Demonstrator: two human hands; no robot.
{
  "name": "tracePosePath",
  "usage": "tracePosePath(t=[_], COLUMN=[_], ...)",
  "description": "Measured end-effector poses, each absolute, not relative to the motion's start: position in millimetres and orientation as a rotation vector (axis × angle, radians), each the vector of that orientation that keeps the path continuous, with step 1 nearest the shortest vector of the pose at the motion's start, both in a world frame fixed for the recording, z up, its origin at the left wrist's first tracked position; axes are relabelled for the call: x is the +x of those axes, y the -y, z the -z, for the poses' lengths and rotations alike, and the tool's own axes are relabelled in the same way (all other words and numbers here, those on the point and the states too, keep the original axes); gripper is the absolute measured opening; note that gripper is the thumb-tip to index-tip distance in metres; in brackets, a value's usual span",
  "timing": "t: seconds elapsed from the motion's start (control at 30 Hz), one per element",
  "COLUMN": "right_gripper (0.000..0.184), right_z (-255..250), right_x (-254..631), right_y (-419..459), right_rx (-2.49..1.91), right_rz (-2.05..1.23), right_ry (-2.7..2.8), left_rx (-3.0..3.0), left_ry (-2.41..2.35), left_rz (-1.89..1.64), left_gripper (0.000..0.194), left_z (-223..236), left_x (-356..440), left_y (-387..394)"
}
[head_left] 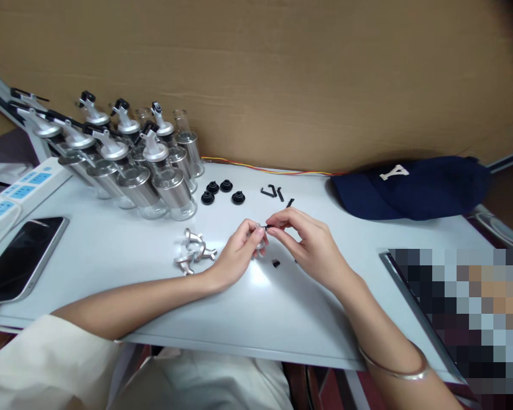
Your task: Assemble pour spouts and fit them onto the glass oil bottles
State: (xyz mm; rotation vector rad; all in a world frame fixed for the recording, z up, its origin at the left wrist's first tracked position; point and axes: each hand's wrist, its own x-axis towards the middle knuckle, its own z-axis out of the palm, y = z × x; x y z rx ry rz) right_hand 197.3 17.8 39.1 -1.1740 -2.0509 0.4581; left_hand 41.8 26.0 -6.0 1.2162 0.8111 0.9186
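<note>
Over the middle of the table, my left hand [235, 253] is closed around a silver pourer spout [260, 246], mostly hidden by the fingers. My right hand [314, 245] pinches a small black plastic piece [267, 227] between thumb and fingertips, at the spout's upper end. Whether the piece sits in the spout or only touches it, I cannot tell. A small black part [276, 263] lies on the table below the hands. Left of my left hand rest loose silver pourer spouts [205, 251]. Beyond the hands are several black stoppers [238, 197] and thin black levers [280, 194].
Glass bottles with metal bands [171, 187], many with pourers fitted, crowd the back left. A phone [23, 256] and a white power strip [23, 191] lie at the left. A navy cap [414, 188] sits back right. Thin wires [265, 167] run along the cardboard wall.
</note>
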Motion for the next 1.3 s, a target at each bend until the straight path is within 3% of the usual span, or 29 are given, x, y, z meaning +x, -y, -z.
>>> tracePosePath(t=[0.6, 1.13, 1.3], right_gripper=[0.007, 0.027, 0.025], right_z=[-39.8, -37.8, -37.3], right_x=[197.5, 200.3, 200.7], right_y=[-18.5, -24.5, -24.3], right_rx=[-1.206, -1.136, -1.031], right_rz=[-0.582, -1.527, -1.719], right_ry=[1.956, 1.482, 1.307], left_rx=[1.246, 1.261, 1.288], left_ry=[-0.792, -0.706, -0.715], left_rz=[-0.908, -0.937, -0.928], left_gripper=[0.027, 0.025, 0.025], left_z=[5.1, 5.5, 3.9], left_x=[40.7, 40.8, 40.0], left_y=[-26.1, -24.4, -23.0])
